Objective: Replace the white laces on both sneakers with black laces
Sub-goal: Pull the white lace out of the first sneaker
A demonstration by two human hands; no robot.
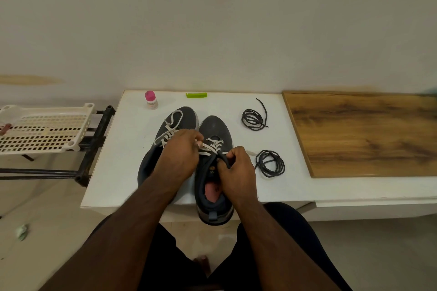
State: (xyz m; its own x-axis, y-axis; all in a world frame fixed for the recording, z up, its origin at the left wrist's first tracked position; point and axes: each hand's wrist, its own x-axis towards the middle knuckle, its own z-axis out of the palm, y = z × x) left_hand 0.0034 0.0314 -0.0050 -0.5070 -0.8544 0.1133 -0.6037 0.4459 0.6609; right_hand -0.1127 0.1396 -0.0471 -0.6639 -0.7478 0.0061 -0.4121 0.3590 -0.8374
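Two dark grey sneakers stand side by side on the white table (pixel 113 172), toes toward the wall. The left sneaker (pixel 179 116) keeps its white lace (pixel 173 123), loosely looped. The right sneaker (pixel 216 127) has a white lace (pixel 214 145) crossed over its tongue. My left hand (pixel 179 156) pinches that white lace near the upper eyelets. My right hand (pixel 236 170) grips the tongue and collar edge of the right sneaker. Two coiled black laces lie to the right: one farther back (pixel 253 119), one nearer (pixel 270 163).
A small bottle with a pink cap (pixel 151 99) and a green clip (pixel 196 95) sit at the table's back edge. A wooden board (pixel 366 132) covers the right side. A white plastic rack (pixel 45 127) stands left of the table.
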